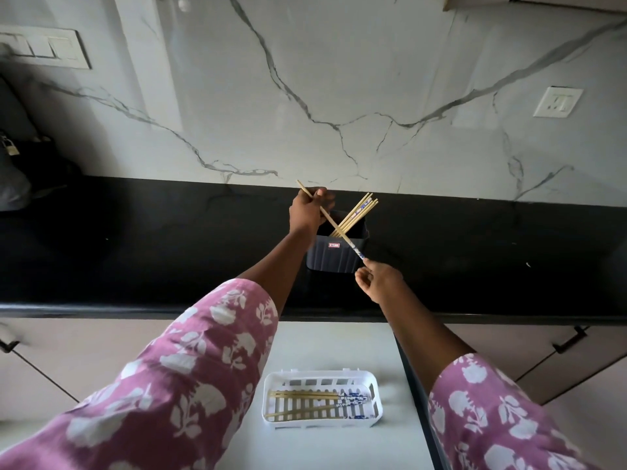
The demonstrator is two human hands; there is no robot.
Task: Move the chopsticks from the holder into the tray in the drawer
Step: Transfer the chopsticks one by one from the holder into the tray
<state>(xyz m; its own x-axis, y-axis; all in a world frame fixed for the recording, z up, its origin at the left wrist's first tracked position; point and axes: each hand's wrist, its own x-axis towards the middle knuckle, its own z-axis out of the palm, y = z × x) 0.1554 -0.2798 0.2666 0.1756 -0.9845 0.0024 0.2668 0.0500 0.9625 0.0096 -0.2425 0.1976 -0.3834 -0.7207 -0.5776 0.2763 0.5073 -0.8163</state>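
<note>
A dark ribbed holder (pixel 336 256) stands on the black counter with several wooden chopsticks (pixel 356 215) leaning out of it to the right. One chopstick (pixel 334 225) with a blue-patterned end spans between both hands above the holder. My left hand (pixel 308 210) grips its plain upper end. My right hand (pixel 376 278) pinches its patterned lower end. Below, in the open drawer, a white slotted tray (pixel 271 385) holds a few chopsticks (pixel 315 401) lying flat.
The black counter (pixel 135 249) runs the full width, backed by a marble wall. A dark bag (pixel 23 164) sits at the far left. The drawer's pale floor (pixel 339 344) surrounds the tray. Cabinet fronts with dark handles (pixel 570 339) flank the drawer.
</note>
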